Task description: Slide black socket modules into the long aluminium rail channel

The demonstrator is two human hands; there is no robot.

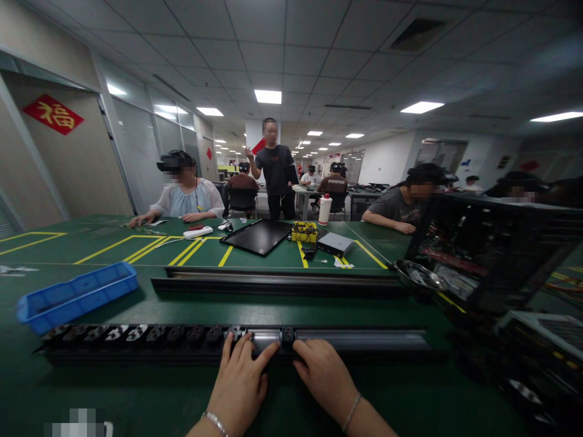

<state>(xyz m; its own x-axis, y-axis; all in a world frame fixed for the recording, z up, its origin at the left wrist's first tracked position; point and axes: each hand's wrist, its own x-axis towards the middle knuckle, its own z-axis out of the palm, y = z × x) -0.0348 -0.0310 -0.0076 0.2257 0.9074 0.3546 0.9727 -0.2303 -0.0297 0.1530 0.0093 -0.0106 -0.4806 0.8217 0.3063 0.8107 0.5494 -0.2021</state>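
A long black power strip rail [364,340] lies across the green table near me, with a row of several socket modules [136,334] seated along its left half. My left hand [241,382] rests on the rail with its fingers spread over the last seated modules. My right hand [323,373] lies just to the right, fingers curled against a small black module [287,334] in the rail. A bare metal gap [265,335] shows between the two hands.
A blue plastic bin [77,294] sits at the left. A second black rail [273,280] lies farther back. An open black computer case [492,249] and a metal bowl [419,274] stand at the right. Several people sit or stand beyond the table.
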